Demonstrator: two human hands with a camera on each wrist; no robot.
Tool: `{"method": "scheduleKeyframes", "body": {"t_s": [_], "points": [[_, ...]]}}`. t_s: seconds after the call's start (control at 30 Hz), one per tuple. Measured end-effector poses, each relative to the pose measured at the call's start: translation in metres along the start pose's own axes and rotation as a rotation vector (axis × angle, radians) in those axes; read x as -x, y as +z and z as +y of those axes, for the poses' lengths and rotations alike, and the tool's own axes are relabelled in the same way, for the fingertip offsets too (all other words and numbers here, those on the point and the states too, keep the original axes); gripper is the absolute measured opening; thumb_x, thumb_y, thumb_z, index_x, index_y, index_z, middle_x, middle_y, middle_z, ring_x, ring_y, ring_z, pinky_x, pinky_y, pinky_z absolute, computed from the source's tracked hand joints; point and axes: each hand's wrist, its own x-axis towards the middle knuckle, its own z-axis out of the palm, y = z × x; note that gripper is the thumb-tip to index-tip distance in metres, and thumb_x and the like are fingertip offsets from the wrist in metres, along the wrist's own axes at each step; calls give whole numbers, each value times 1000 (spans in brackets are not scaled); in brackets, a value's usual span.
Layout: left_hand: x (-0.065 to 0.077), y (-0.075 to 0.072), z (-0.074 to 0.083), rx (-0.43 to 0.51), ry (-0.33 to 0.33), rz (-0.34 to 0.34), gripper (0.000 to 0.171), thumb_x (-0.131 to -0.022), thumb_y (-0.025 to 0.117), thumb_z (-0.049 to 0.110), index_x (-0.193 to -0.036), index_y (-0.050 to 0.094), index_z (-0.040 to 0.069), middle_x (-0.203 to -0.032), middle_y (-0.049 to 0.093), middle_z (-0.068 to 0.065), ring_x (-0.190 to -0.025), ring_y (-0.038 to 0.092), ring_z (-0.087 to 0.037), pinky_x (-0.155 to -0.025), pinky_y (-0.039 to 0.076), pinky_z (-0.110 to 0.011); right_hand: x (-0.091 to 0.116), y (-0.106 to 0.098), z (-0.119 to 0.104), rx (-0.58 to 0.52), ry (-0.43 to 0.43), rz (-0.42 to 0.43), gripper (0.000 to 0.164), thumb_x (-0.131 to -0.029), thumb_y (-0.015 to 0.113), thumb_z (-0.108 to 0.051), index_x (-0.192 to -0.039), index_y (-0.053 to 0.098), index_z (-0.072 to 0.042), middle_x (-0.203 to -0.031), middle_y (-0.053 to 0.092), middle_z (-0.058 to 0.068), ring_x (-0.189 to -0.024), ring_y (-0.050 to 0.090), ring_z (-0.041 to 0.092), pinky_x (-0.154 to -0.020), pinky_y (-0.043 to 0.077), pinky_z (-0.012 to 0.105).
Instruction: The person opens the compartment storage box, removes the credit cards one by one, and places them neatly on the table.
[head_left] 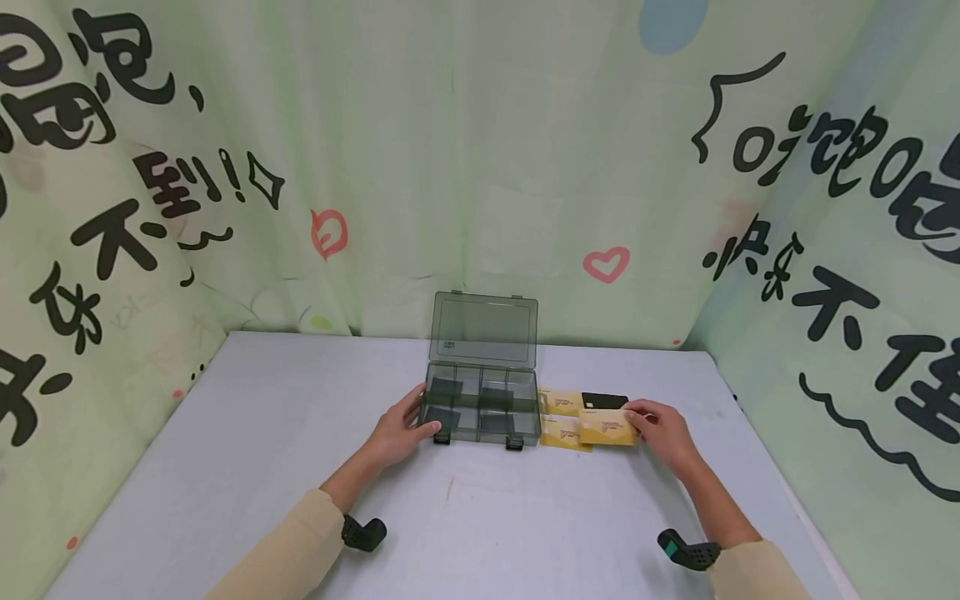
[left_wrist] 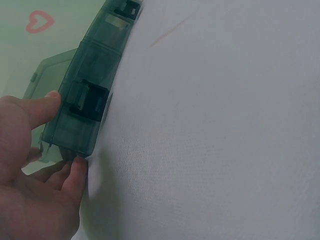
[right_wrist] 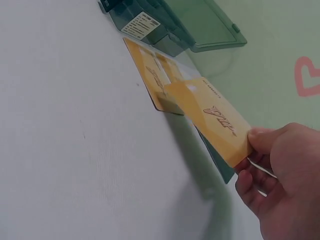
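A smoky clear plastic storage box (head_left: 459, 406) with dividers stands on the table, its lid (head_left: 484, 327) raised at the back. Dark square shapes show in its compartments. My left hand (head_left: 399, 431) grips its left side, thumb at the front corner and fingers low along the end wall (left_wrist: 72, 135). To the right of the box, my right hand (head_left: 663, 429) pinches a yellow card (right_wrist: 212, 117) with "VIP" lettering by one edge. That card is tilted above the table. Beneath and beside it lie more yellow cards (head_left: 562, 434) and a black card (head_left: 604, 401).
The white table (head_left: 480, 517) reaches back to a pale green printed curtain (head_left: 390, 167), which also hangs at both sides. Two black latches (head_left: 514, 442) stick out from the box's front. A white label (right_wrist: 141, 25) is on its right end.
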Motion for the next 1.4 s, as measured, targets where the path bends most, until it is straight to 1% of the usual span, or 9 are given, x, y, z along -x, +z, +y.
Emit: {"method": "scheduleKeyframes", "body": {"t_s": [0.27,0.4,0.5,0.57,0.7,0.8,1.0,1.23,1.4], "points": [[-2,0,-3,-4,4,4,78,-91,68,22,-155,23,19,-159,27,-16,-146,30,-32,-116,36,-46,-1,0,12,88,-5,14,22,-97,57,-11,-111,67,3,-109,66,23,-88,55,26,-61,48,18],[-2,0,-3,-4,14,4,78,-91,68,22,-155,23,18,-158,27,-17,-145,30,-33,-115,37,-47,-2,0,17,129,-25,37,21,-95,60,-11,-108,69,3,-105,68,22,-87,57,26,-65,48,20],[-2,0,-3,-2,16,4,78,-92,67,22,-155,23,18,-159,27,-17,-145,30,-33,-115,37,-47,-2,0,20,155,-54,52,19,-94,61,-9,-104,69,5,-100,69,22,-82,57,25,-65,47,24],[-1,0,-3,-1,17,2,78,-92,67,22,-155,23,18,-159,27,-17,-145,29,-33,-115,37,-47,-2,1,21,168,-54,59,18,-93,62,-9,-103,70,5,-98,69,22,-81,58,24,-66,50,28],[-1,0,-3,-4,24,1,79,-91,68,24,-155,22,16,-159,26,-17,-145,29,-34,-115,37,-47,-3,3,21,181,-19,58,18,-93,63,-9,-103,70,4,-100,69,23,-86,59,27,-75,56,39],[-1,-1,-3,-3,27,2,79,-91,68,23,-155,22,16,-159,26,-17,-145,29,-34,-115,37,-47,-4,3,20,183,11,55,18,-92,63,-9,-103,70,4,-101,69,23,-89,59,29,-79,56,44],[-1,0,-5,-3,21,3,78,-92,67,20,-156,21,17,-159,26,-17,-145,29,-34,-115,36,-48,-5,4,19,196,40,52,16,-91,64,-7,-99,70,5,-96,69,21,-85,59,27,-72,55,38],[-1,1,-3,4,9,4,79,-92,67,21,-156,21,20,-160,25,-15,-146,28,-33,-115,37,-47,-7,7,21,201,64,73,15,-90,66,-8,-98,70,4,-92,69,18,-84,58,26,-71,53,33],[-2,1,-3,1,13,9,78,-92,67,21,-155,22,20,-159,26,-16,-145,29,-33,-115,37,-47,-8,8,23,165,60,89,18,-91,65,-9,-104,68,4,-94,67,18,-87,56,27,-72,51,28]]}}
